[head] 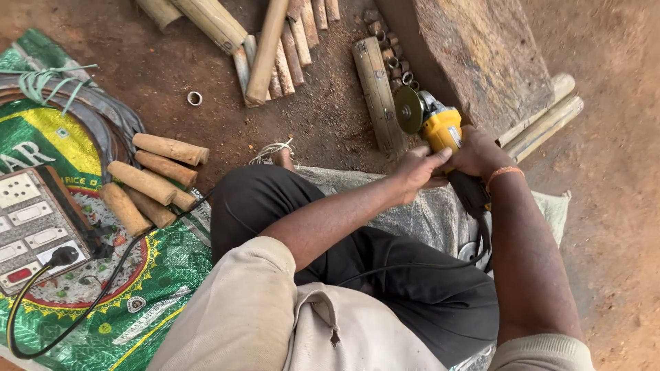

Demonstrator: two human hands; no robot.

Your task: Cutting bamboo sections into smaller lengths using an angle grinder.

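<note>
Both hands, left and right, are clasping a yellow grinder, its disc pointing away toward a log just ahead.

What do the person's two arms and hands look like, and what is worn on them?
Both forearms are bare. Beige sleeves cover only the upper arms. The left hand is bare, with no glove and no ring that I can see. The right hand is also bare, and an orange thread band goes around its wrist. No watch shows.
</note>
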